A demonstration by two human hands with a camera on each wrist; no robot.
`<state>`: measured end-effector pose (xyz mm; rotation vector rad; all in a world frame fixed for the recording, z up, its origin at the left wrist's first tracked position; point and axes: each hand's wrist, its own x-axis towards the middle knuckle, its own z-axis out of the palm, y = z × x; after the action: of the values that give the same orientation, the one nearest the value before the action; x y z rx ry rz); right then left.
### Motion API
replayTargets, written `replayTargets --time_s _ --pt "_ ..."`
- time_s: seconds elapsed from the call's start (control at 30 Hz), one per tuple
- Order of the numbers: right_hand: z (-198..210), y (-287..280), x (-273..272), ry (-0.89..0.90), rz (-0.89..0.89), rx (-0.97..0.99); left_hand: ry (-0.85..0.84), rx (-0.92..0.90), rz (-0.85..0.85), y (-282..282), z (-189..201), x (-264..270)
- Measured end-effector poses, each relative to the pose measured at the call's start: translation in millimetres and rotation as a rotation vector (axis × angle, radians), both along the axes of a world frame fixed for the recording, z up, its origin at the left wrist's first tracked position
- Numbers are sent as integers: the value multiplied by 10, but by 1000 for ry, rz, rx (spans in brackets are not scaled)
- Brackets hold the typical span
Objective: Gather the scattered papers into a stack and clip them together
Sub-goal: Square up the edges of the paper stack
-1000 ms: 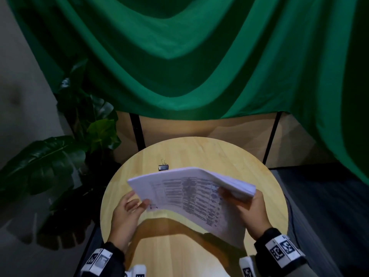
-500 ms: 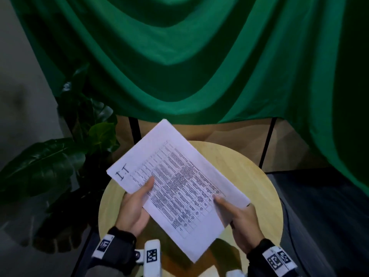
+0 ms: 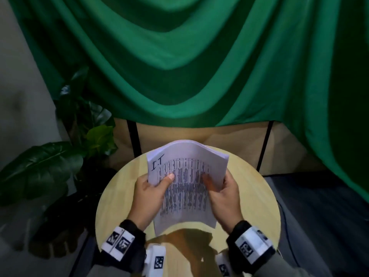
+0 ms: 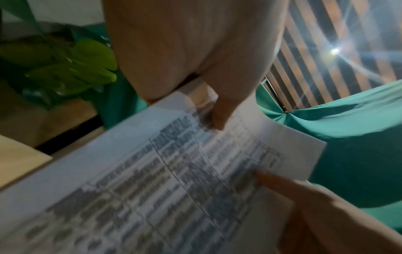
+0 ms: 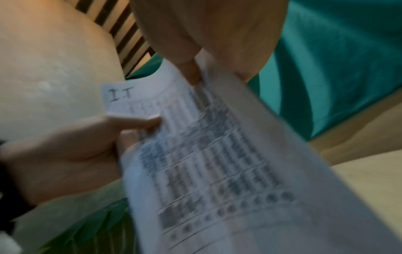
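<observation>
A stack of white papers (image 3: pixel 186 176), printed with a table and marked "I.T" at its top left, is held up on end above the round wooden table (image 3: pixel 249 196). My left hand (image 3: pixel 153 188) grips the stack's left edge with the thumb on the front sheet. My right hand (image 3: pixel 223 190) grips the right edge the same way. The sheets (image 4: pixel 174 180) bend backward at the top. In the right wrist view the papers (image 5: pixel 217 163) are blurred, and the left hand's thumb (image 5: pixel 139 122) lies across them. The binder clip is hidden behind the stack.
A green curtain (image 3: pixel 189 56) hangs behind the table. A leafy plant (image 3: pixel 46 168) stands at the left. Black frame legs (image 3: pixel 132 136) rise behind the table's far edge. The stack throws a shadow (image 3: pixel 183 246) on the near tabletop.
The stack has turned from lying tilted across the table to standing upright and square to me. Both hands have moved in closer together along its side edges. The clip has gone out of sight.
</observation>
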<state>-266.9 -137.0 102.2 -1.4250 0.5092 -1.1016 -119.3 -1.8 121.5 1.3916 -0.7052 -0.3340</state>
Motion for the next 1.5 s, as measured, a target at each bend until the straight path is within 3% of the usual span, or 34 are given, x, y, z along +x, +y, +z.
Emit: replayTargets --time_s 0.13,0.23,0.43,0.6,0.7,0.8,0.9,0.97,1.1,1.5 --pt "-359 267 158 55 -181 18 83 42 166 -113 -326 -169" --pt "-617 395 192 193 -228 1 210 120 135 -118 -577 -213" --pt "-651 365 217 163 -238 -40 228 138 58 -60 -608 -137" --pt "-788 406 148 236 -205 16 68 249 108 23 -756 -72" --pt "-644 364 103 222 -218 -50 -105 200 158 83 -556 -43" --pt "-354 304 71 199 -243 -236 -358 132 217 153 -275 9" --pt "-148 208 92 183 -236 -408 -748 232 267 166 -94 115" --pt "-82 162 94 178 -231 -506 -877 289 244 147 -59 170" --pt "12 126 38 202 -212 -585 -861 343 240 139 -22 184" --pt "125 115 -111 320 -163 -539 -828 416 157 146 119 178"
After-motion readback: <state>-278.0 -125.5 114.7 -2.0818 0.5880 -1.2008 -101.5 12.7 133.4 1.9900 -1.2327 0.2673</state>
